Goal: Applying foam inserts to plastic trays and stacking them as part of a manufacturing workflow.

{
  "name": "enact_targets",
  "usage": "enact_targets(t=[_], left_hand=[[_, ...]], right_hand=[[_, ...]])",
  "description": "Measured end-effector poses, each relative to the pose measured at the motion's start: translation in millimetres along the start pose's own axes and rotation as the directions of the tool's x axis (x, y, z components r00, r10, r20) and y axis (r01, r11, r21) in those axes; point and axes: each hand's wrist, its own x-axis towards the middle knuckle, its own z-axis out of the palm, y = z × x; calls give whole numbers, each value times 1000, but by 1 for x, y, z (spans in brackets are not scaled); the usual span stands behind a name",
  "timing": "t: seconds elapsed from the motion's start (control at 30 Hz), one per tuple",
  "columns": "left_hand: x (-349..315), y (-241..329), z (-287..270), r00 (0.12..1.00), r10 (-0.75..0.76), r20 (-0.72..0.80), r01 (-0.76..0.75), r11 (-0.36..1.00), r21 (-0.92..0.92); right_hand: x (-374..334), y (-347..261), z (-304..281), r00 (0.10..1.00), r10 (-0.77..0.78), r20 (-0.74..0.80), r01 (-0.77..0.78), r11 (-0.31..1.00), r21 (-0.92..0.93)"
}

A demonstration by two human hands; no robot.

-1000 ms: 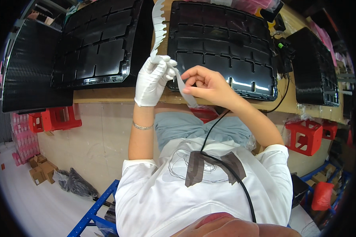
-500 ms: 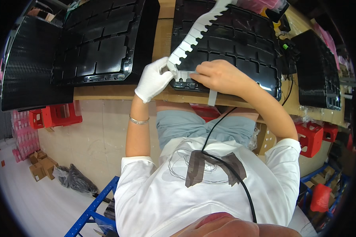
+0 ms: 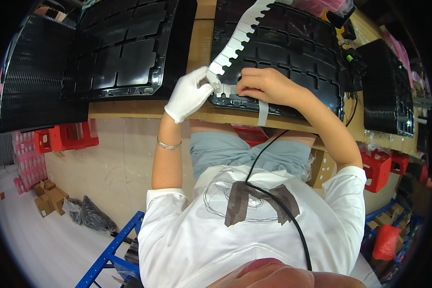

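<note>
Resting on the bench, the middle black tray now has the white notched strip slanting above it; a second ago the strip ran left of that tray. The gloved left hand pinches its bend, the right hand grips just beyond, so the fold seems the focus.

A white glove is covering the left hand; a silver bracelet, printed white T-shirt and grey-blue shorts are showing.
</note>
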Motion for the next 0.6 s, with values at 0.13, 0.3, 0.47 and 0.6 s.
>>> enact_targets(t=[0.13,0.3,0.47,0.6], left_hand=[[-2,-1,-1,1000,-2,3,2,999,40],[-3,1,4,999,3,-37,-6,998,-63],[-12,11,6,996,0,-84,-13,987,-157],[-19,26,19,965,-81,-248,12,963,-268]], right_hand=[[3,-2,2,999,3,-34,-3,1000,5],[18,-6,11,960,269,-82,-277,956,-102],[17,-11,13,868,453,-204,-441,891,103],[6,-14,2,794,608,18,-519,662,541]])
